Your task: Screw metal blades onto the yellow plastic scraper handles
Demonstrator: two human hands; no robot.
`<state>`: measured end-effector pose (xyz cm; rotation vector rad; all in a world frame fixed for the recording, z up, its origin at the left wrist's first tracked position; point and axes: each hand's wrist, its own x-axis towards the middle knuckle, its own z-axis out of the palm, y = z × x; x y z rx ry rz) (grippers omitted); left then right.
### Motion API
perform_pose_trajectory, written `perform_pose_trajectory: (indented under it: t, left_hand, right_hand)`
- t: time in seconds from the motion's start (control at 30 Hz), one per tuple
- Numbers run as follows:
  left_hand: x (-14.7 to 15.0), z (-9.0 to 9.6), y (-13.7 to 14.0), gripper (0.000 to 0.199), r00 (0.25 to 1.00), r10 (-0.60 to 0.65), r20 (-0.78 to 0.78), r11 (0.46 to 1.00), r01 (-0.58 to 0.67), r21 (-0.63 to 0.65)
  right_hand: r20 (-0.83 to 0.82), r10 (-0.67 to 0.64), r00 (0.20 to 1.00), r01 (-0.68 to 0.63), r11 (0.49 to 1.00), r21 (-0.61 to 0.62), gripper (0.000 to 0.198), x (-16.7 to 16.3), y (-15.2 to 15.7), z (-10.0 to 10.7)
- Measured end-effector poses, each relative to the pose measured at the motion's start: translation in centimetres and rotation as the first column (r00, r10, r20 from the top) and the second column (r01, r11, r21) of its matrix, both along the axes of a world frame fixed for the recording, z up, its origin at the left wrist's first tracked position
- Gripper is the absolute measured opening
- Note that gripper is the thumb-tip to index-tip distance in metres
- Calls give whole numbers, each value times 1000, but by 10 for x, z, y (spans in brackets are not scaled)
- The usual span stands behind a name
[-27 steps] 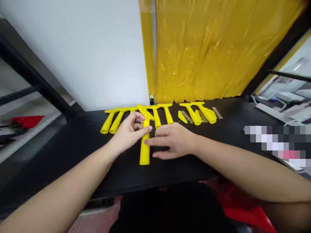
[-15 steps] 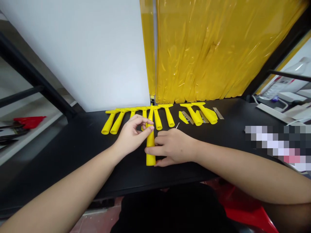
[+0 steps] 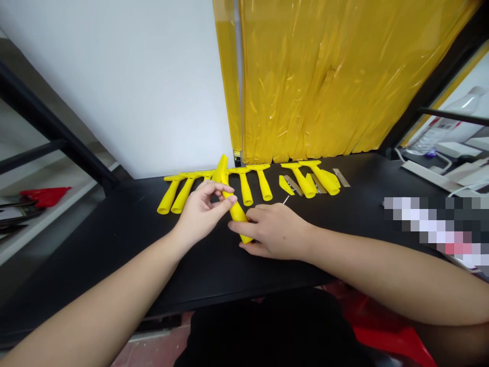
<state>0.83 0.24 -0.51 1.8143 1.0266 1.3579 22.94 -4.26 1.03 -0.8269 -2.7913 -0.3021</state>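
Over the middle of the black desk (image 3: 114, 239), apart from its near edge, holds a yellow handle (image 3: 238, 214) slantwise between both hands, with the head end toward the far edge and the left, the open end toward the near edge and the right. With the left hand (image 3: 202, 211), pinches the upper shaft between thumb and forefinger, other fingers curled in. With the right hand (image 3: 280, 232), grips the lower end between a forefinger laid across it and a thumb below, other fingers folded. Cannot tell of any hold by these on the thin rod (image 3: 286, 200) poking out just beyond the knuckles.

Along the desk's far edge, has a row of T-shaped yellow tools (image 3: 265, 186), partly hidden behind the left hand. Farther right along that edge, has two more yellow tools (image 3: 305, 183), with flat grey strips (image 3: 342, 178) and a small yellow piece (image 3: 286, 185) near them. Behind the far edge, has a white panel (image 3: 153, 86) at left, a glossy yellow sheet (image 3: 324, 76) at right.
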Motion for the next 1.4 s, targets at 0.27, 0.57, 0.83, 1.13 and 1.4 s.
perform_pose_trajectory:
  t: [0.27,0.57,0.83,1.13,1.4]
  left_hand:
    - [25,27,-17,53,954,-140,266,842,256,-475]
    - [75,59,58,35,844,-168,-509,918,-54,-392]
    - [131,62,90,36,619,-155,-770,950,-119,-288]
    - [165,56,105,34,519,-108,-848,980,-86,-178]
    - [171,48,101,33,466,-126,-876,983,-61,-174]
  right_hand:
    - [-96,-120,988,119,993,-18,54,7,2,4]
    - [-302,47,952,-22,996,85,28,17,-3,5]
    - [-284,142,948,-128,989,68,28,19,2,1]
    - [-271,168,948,-165,986,31,31,18,4,-3]
    - [-250,183,951,-192,981,-10,30,18,6,-1]
